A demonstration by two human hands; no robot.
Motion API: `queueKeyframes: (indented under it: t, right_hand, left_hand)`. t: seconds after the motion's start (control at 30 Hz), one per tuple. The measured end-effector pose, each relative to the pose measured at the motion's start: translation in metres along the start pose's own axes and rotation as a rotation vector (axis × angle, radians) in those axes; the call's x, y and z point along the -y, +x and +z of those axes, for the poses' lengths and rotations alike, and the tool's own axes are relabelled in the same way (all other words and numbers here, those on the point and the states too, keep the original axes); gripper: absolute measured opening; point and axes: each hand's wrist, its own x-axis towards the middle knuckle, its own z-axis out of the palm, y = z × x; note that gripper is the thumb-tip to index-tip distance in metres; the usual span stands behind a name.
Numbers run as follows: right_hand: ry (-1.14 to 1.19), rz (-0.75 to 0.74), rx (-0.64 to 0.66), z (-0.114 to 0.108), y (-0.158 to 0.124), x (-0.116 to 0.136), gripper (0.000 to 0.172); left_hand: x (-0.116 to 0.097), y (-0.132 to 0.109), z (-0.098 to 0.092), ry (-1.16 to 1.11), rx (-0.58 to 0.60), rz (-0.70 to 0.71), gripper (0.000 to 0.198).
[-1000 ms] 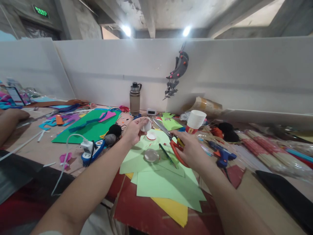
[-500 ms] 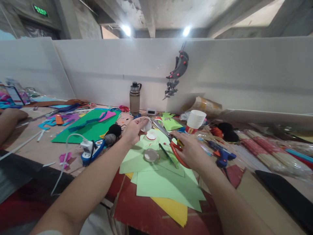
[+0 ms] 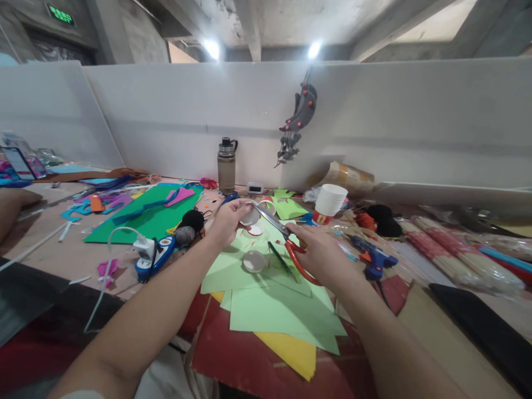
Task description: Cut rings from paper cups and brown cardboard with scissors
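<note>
My left hand [image 3: 230, 220] pinches a small round white piece [image 3: 250, 216], which looks like the cut-off bottom of a paper cup. In my right hand [image 3: 322, 246] are scissors [image 3: 277, 224] with orange-red handles, their blade tips at the edge of that piece. Below the hands, another white cup piece [image 3: 254, 230] with a red edge and a greyish-white round cup bottom [image 3: 255, 261] lie on light green paper sheets [image 3: 270, 310]. A dark green pen [image 3: 281, 259] rests to the right of them. Behind the blades lies a red-and-white cup ring [image 3: 268, 206].
A stack of paper cups [image 3: 330, 203] stands to the right, near a blue glue gun [image 3: 376, 261]. A bottle [image 3: 226, 169] is at the back. On the left are a blue power strip [image 3: 155, 259] and a green sheet [image 3: 137, 216]. Another person's arm [image 3: 16, 208] rests at far left.
The round cup piece in my left hand has turned a little, and the scissor blades now look closer together at its edge. The whole view has shifted slightly.
</note>
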Motion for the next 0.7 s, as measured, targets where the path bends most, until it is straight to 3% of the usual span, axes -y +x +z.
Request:
queueKeyframes:
  t: [0.7]
  right_hand:
    - [0.042, 0.002, 0.025, -0.0005, -0.0003, 0.0039, 0.042]
  left_hand:
    - [-0.0011, -0.0014, 0.0006, 0.018, 0.004, -0.03, 0.039]
